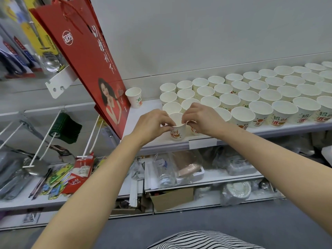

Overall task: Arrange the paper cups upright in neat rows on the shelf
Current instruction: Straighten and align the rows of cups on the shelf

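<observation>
I am holding one paper cup [177,131] upright at the front left end of the white shelf [143,119], its open mouth facing up and its long axis standing vertical, base on or just above the shelf surface (I cannot tell which). My left hand [152,124] is pinching the cup's rim from the left, thumb and fingers curled onto it. My right hand [201,118] is gripping the same rim from the right, fingers curled over the edge; beneath this hand another cup [195,131] is standing just beside the first, and I cannot tell whether my palm is touching it.

To the right and behind, the rows of cups [251,94] are standing upright, mouths up, running along the shelf toward its far right end, rims nearly touching. One lone cup [134,97] is standing upright apart from the rows, near the back left, right beside a red paper bag [86,56] that is leaning tilted against the shelf's left end. Below, a lower shelf [206,178] is holding plastic-wrapped goods.
</observation>
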`<state>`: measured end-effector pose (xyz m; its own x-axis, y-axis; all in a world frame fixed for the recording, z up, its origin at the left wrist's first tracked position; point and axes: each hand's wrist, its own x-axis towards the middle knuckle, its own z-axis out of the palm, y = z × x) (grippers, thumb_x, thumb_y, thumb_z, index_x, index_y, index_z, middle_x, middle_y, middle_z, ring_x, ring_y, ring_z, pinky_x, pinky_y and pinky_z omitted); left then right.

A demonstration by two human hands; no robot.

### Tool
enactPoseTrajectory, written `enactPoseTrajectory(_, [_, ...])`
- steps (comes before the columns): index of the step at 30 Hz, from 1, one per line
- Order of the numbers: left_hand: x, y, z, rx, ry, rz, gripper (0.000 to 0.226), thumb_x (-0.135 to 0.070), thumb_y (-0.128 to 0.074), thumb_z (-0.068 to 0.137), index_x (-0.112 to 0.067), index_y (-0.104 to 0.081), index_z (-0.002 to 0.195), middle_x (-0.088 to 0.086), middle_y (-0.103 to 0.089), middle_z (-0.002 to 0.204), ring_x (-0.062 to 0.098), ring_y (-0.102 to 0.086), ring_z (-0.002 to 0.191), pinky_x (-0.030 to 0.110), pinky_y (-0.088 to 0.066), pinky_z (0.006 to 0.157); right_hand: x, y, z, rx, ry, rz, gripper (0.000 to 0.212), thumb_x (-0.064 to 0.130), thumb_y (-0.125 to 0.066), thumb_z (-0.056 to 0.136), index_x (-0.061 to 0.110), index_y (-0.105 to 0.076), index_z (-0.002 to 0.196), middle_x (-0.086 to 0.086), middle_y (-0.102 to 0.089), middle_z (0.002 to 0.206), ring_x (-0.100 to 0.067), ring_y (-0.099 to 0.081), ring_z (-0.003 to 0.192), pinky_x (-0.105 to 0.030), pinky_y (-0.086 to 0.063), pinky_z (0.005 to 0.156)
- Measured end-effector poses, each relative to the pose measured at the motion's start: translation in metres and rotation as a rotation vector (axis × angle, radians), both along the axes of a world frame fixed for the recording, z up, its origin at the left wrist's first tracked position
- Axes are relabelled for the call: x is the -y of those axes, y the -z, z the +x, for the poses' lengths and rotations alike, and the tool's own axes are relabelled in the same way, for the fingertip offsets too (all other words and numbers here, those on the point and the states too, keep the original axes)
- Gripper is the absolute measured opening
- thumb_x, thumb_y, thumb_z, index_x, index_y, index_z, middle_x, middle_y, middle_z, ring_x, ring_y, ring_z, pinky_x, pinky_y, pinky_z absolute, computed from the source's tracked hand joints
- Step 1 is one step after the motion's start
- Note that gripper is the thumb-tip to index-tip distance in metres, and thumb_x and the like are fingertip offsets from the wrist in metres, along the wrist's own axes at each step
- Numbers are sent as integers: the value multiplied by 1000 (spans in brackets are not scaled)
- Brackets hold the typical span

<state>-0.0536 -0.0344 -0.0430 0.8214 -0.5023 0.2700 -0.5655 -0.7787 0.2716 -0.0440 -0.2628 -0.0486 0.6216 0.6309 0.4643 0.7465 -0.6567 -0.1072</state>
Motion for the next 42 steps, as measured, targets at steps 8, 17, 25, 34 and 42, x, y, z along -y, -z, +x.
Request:
enactPoseTrajectory(8, [12,15,-3,96,6,-32,16,-45,-70,84,-35,-75,94,-14,-67,88,7,-52,80,35,-48,64,-1,7,-2,-5,-43,14,12,28,-72,75,20,-73,85,8,-69,79,-23,-55,79,-37,-47,63])
enactPoseTrajectory(17, [-33,-2,38,106,-408,-216,23,-36,-67,89,-25,-71,109,-8,-69,106,10,-57,88,28,-40,72,-6,10,-1,-36,-36,53,15,33,-71,77,20,-74,84,7,-69,77,-23,-57,81,-40,-49,65])
enactPoseTrajectory(25, [-46,-2,124,34,-650,139,3,-12,-57,88,-12,-58,86,13,-63,102,35,-50,102,38,-36,74,-11,13,-10,-5,61,164,21,42,-70,78,22,-74,85,6,-67,77,-19,-58,81,-35,-45,66])
enactPoseTrajectory(34, [-51,14,151,-48,-723,261,20,-11,-57,90,-12,-70,105,12,-67,109,34,-62,104,38,-50,79,-16,17,-22,38,177,234,17,34,-68,83,19,-74,89,7,-68,84,-21,-56,83,-36,-44,70])
enactPoseTrajectory(42, [-15,-32,81,192,-357,-262,19,-36,-59,93,-20,-67,87,-3,-62,89,23,-54,90,31,-37,65,-20,-5,-29,13,382,590,34,35,-62,86,13,-67,112,4,-67,106,-16,-56,95,-35,-48,79])
